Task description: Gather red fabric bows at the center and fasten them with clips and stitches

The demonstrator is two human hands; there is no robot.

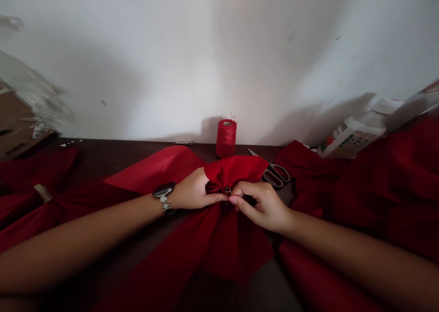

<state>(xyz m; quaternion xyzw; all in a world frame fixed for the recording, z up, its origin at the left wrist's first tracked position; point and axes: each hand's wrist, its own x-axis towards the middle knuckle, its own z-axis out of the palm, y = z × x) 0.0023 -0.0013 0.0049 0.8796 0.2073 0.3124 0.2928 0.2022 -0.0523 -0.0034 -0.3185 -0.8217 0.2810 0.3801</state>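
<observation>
My left hand (192, 191) and my right hand (262, 207) meet at the middle of the table, both pinching a gathered fold of red fabric (235, 172). A small metal buckle or clip (227, 191) sits in the fold between my fingertips; its exact form is partly hidden. Wide panels of the same red cloth (219, 252) spread out beneath my forearms. A metal-bladed pair of scissors (275, 174) lies just beyond my right hand, and a red thread cone (226, 138) stands behind the fold.
The dark table (161, 150) runs along a white wall (206, 51). Heaped red cloth (377, 179) fills the right side, with more (34, 202) at left. A printed package (350, 137) stands back right, and cardboard (17, 120) with plastic sits back left.
</observation>
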